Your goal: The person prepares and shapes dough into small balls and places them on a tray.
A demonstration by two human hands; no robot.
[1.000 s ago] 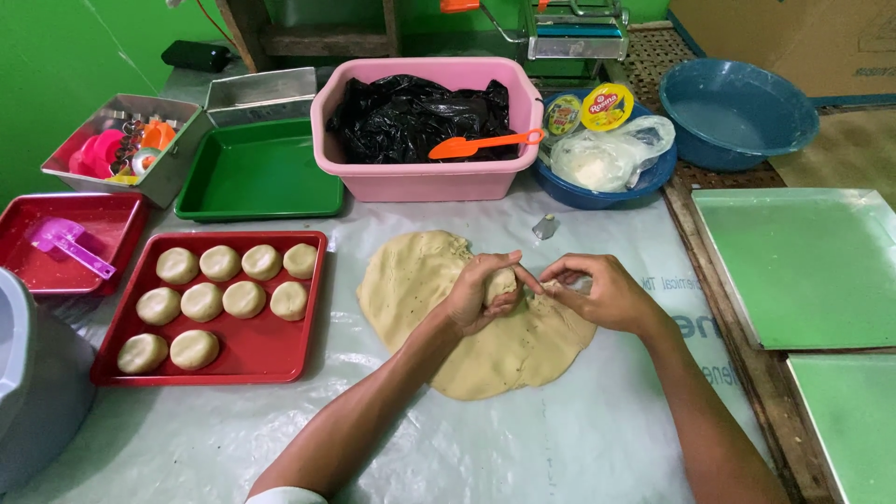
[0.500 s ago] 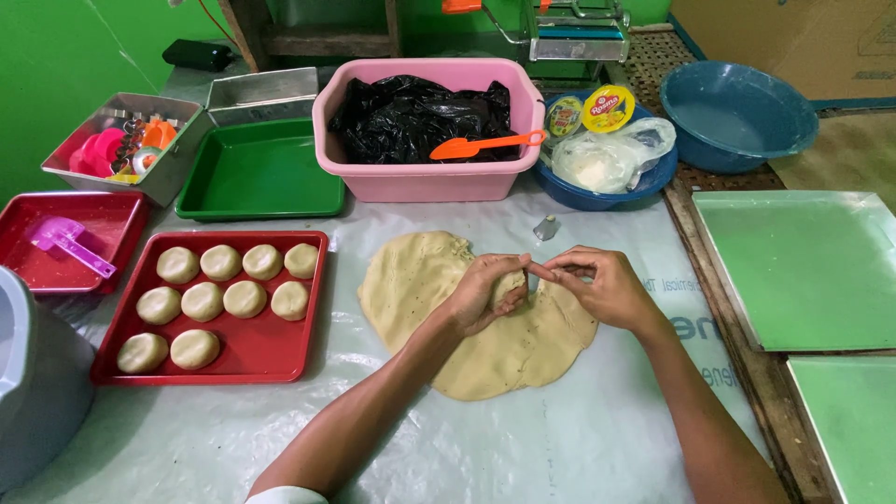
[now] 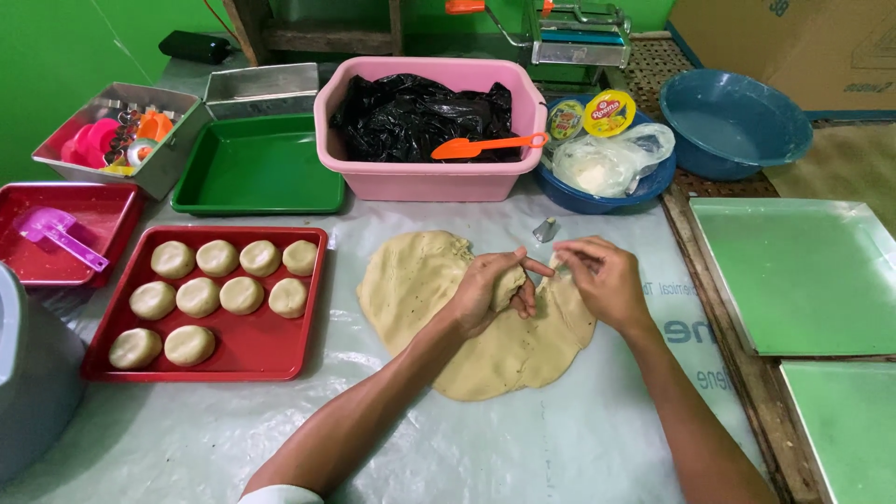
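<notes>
Pinching a small dough piece (image 3: 510, 287) w/ our left hand (image 3: 490, 294); right hand (image 3: 602, 280) fingers curled, touching dough sheet (image 3: 420, 289), 9 rounds on red tray (image 3: 261, 350).

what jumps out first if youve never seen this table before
The big flat sheet of dough in the middle of the table, with the left hand and right hand pinching a small piece of dough above it. To its left, a red tray holds nine dough rounds; behind, a pink tub holds a black bag.
</notes>
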